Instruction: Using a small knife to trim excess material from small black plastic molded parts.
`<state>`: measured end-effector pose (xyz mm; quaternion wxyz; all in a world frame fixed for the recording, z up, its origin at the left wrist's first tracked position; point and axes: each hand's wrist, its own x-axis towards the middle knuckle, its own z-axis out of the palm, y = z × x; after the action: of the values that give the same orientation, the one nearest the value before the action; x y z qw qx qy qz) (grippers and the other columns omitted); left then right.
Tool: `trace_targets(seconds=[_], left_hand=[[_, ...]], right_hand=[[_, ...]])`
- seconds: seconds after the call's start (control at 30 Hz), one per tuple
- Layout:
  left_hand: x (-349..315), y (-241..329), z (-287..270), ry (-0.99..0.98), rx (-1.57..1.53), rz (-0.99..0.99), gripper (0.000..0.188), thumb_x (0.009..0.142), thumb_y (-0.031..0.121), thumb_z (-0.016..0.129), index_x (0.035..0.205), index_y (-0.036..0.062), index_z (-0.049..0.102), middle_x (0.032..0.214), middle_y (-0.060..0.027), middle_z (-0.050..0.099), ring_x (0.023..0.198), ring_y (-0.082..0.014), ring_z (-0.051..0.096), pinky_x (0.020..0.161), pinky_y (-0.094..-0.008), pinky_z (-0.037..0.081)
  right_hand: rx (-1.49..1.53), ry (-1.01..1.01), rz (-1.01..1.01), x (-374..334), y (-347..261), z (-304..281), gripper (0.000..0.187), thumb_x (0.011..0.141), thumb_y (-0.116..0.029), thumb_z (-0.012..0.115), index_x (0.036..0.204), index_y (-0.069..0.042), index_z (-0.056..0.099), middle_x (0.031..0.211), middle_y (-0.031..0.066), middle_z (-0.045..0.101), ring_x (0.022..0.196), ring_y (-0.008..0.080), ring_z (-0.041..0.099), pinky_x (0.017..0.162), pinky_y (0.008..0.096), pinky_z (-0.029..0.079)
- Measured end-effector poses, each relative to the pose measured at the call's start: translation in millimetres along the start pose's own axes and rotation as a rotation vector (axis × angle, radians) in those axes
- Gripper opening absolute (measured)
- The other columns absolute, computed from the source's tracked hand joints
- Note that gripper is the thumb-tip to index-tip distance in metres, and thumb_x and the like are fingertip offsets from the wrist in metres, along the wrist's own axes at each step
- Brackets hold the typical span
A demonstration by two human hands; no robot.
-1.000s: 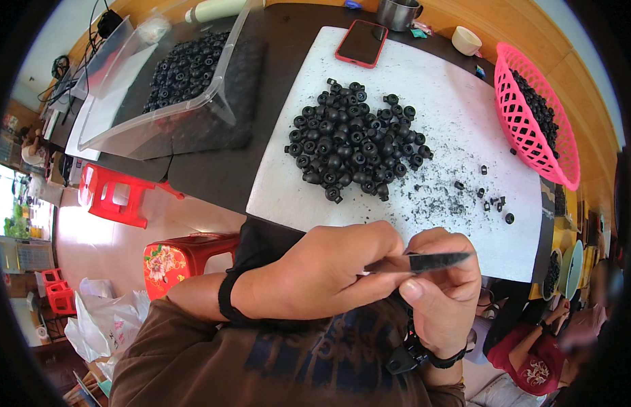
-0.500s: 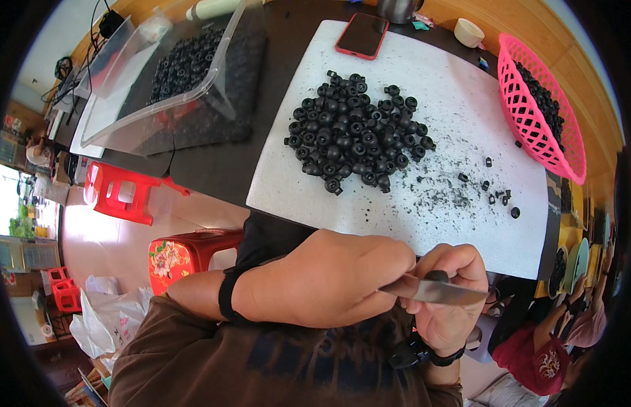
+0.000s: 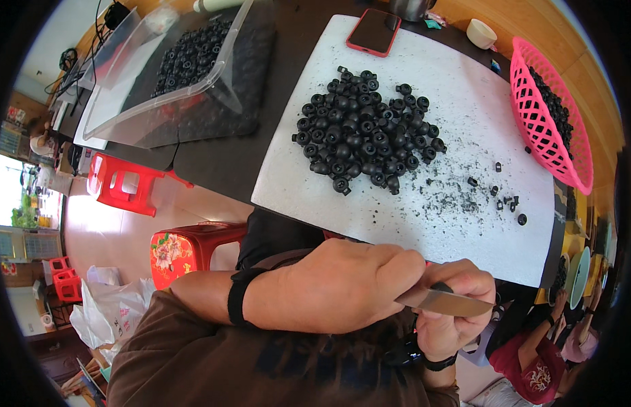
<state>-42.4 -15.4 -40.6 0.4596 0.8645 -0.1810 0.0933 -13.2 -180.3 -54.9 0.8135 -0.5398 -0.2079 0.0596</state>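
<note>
A big dark table fills the top of the view. On it lies a wide white foam board. A large see-through plastic box sits on the table to the left, with lots of little black parts inside. A shiny red stool with flowers on its seat stands on the floor. At the far right of the board is a pink plastic basket with holes in its sides, and it has more black parts in it. A big pile of round black plastic parts sits on the board.

The person's left hand is closed tight around a flat, shiny metal knife. Its blade points right and crosses in front of the right hand. A phone with a red edge lies at the top of the board. The right hand has its fingers bent close together, and they pinch a small black part, just behind the blade. It is hard to tell if the blade touches it. Tiny black crumbs lie right of the pile
</note>
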Motion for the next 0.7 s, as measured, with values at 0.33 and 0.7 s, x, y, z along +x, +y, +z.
trace_targets(seconds=[0.33, 0.7], left_hand=[[8, 5, -16, -0.077, -0.316, -0.41, 0.006, 0.087, 0.007, 0.052, 0.091, 0.0027, 0.052, 0.073, -0.007, 0.056, 0.064, -0.0144, 0.054, 0.061, -0.0281, 0.044], [20, 6, -28, -0.392, -0.806, -0.346, 0.019, 0.093, 0.022, 0.052, 0.092, 0.0028, 0.05, 0.07, -0.0006, 0.049, 0.065, -0.0059, 0.042, 0.057, -0.0235, 0.037]], right_hand=[[0.036, 0.102, -0.153, 4, -4, 8, 0.016, 0.072, -0.005, 0.073, 0.074, 0.001, 0.058, 0.065, 0.0116, 0.061, 0.05, 0.0179, 0.053, 0.05, 0.0289, 0.041], [-0.098, -0.014, -0.231, 8, 4, 4, 0.025, 0.072, -0.005, 0.073, 0.089, -0.001, 0.054, 0.072, 0.0107, 0.06, 0.056, 0.018, 0.054, 0.052, 0.0292, 0.043]])
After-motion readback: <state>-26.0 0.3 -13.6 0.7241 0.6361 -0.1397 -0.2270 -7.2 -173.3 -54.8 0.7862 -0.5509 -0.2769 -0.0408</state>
